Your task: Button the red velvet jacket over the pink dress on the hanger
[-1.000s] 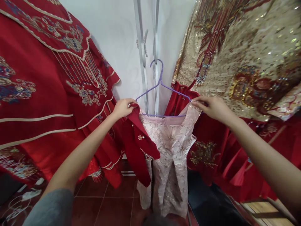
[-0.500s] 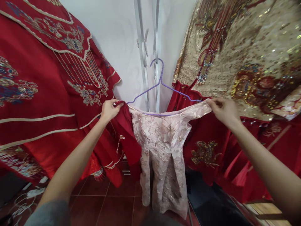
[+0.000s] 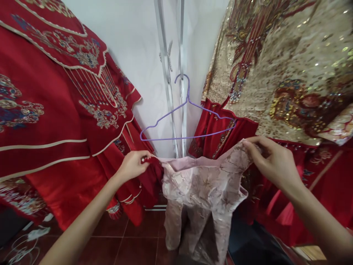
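Between my hands hangs a pale pink floral brocade dress (image 3: 202,180), its open neckline toward me. My left hand (image 3: 135,163) is closed in a pinch at the dress's left shoulder, with red cloth gathered in the fingers too. Thumb and fingers of my right hand (image 3: 271,158) pinch the dress's right shoulder. Behind and above the neckline a purple wire hanger (image 3: 188,99) hangs bare, its hook up by a white metal rail. The dress is apart from the hanger's bottom bar. The lower skirt runs out of view at the bottom.
Red embroidered garments (image 3: 57,106) hang on the left. A gold sequined garment (image 3: 264,84) with red skirts hangs on the right. White metal posts (image 3: 165,55) stand against the wall. White cables (image 3: 24,246) lie on the dark red tiled floor (image 3: 135,243) at lower left.
The dress has come down off the purple hanger and nearer to me, both hands lowering with it. The hanger's lower bar now shows fully.
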`<state>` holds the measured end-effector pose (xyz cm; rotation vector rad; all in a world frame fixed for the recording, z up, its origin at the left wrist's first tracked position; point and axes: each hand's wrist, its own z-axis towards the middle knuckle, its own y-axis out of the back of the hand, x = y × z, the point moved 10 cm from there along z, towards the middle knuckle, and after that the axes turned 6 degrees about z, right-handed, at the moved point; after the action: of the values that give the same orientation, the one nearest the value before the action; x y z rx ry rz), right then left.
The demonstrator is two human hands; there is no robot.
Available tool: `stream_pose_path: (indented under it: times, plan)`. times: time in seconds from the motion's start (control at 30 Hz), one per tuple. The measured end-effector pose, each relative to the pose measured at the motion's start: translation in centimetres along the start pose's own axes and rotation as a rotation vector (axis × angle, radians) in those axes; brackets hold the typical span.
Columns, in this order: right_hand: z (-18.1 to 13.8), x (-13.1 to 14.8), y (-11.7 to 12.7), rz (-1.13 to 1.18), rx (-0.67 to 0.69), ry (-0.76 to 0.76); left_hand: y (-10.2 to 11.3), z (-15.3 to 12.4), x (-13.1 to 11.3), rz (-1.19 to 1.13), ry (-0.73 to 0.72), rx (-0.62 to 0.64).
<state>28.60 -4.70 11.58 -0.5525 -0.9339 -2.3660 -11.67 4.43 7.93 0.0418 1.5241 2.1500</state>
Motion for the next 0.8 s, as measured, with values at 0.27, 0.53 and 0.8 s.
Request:
stream_pose_path:
  times: [0.27, 0.53, 0.8]
  plan:
    - [1.0, 6.8, 0.5, 0.081, -0.060, 0.206, -1.6, -1.3, -14.9, -0.091, -0.577, 0.094]
    - [1.5, 6.3, 3.6, 0.029, -0.214, 0.180, -4.0, 4.8, -14.8, -0.116, -0.525, -0.042]
    - [2.0, 1.3, 7.3, -0.132, -0.387, 0.044, -2.3, 6.0, -9.3, -0.364, -0.475, 0.007]
